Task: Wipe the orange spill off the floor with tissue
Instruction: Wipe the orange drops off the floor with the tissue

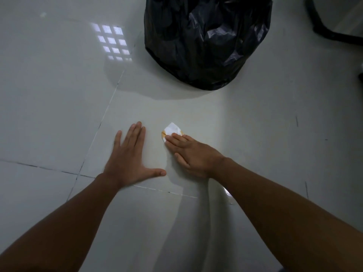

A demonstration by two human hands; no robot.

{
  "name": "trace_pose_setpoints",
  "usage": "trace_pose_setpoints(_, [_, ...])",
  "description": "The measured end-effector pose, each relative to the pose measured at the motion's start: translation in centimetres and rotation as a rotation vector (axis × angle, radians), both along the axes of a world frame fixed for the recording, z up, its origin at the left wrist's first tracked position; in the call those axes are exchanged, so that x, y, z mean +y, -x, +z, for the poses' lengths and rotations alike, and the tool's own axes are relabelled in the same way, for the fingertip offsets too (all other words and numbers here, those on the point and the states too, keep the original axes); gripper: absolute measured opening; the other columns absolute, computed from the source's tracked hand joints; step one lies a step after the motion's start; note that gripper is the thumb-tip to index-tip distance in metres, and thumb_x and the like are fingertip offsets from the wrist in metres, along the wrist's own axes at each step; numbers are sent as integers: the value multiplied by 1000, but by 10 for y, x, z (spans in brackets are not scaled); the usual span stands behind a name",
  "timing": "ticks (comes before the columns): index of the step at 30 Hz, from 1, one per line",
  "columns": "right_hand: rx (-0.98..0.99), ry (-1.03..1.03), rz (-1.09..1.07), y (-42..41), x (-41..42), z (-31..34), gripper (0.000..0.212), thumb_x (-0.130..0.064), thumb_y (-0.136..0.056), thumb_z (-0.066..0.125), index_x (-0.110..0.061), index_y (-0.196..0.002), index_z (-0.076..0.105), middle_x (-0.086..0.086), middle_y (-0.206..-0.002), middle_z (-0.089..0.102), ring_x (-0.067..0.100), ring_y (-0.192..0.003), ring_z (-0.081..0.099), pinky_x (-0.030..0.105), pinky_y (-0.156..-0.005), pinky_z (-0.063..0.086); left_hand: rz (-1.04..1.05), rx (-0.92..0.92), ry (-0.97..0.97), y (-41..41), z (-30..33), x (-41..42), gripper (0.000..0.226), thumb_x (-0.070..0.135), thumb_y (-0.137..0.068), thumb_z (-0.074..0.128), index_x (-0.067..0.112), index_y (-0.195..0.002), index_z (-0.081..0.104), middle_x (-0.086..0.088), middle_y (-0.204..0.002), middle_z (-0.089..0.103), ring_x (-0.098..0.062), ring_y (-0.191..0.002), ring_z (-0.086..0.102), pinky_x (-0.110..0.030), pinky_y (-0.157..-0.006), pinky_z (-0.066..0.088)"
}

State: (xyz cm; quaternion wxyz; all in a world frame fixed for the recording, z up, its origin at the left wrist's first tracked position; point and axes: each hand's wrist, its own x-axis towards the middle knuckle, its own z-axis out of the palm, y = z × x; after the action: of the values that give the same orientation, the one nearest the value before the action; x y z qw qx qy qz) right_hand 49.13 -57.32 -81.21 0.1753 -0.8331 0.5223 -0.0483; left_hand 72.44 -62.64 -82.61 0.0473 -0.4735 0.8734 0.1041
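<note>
Head view is showing both bare forearms reaching down and forward to the pale tiled floor [59, 107], the person apparently crouching low over it. Taking the tissue [172, 130] as the landmark, the left hand [128, 156] is lying flat on the tile to its left and a little nearer the camera, fingers stretched wide, thumb pointing across toward the other wrist, holding nothing. That spread palm is probably serving as a prop, taking body weight so the working arm can move freely.

On the near side of the tissue, the right hand [193, 154] is pressing down on it with extended fingers [173, 138] rather than pinching it; the hand is flat, gripping nothing, simply pinning the folded white wad against the floor. Pressing this way is letting the paper soak and drag at once. Orange staining is showing along the tissue's left and near edges, so it is sitting right on the orange spill [163, 135], of which only a thin rim is peeking out. How much liquid remains beneath is hidden.

Well beyond the tissue, a black bin bag [206, 42] is standing on the floor, likely waiting within reach to receive the soiled paper. Far to the right of it, a dark curved object at the frame corner is too cropped to identify.
</note>
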Motion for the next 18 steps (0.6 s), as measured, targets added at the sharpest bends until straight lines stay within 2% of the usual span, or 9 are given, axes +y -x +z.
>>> trace_pose_setpoints(4, [75,-31,-75,3,-23,3,53,-22,-106,31,-6,-155,20,10,-164,15,22,-151,13,35,-121,10,4,5,-2,-2,1,0,147,105,-54,28,5,-159,2,-10,-170,-4,-21,-156,-6,-55,-125,0])
trace_pose_setpoints(8, [95,-48,-211,16,-32,4,53,-21,-106,30,-9,-156,19,8,-164,16,20,-151,13,36,-120,10,-1,6,9,-1,0,0,147,105,-54,27,5,-159,4,-10,-170,-1,-21,-157,-4,-55,-125,2])
trace_pose_setpoints(18, [41,-48,-532,77,8,6,53,-22,-100,28,-8,-151,33,7,-162,26,19,-149,20,34,-120,12,4,1,20,0,-1,-1,148,106,-53,24,4,-159,9,-10,-170,1,-20,-157,-2,-53,-125,1])
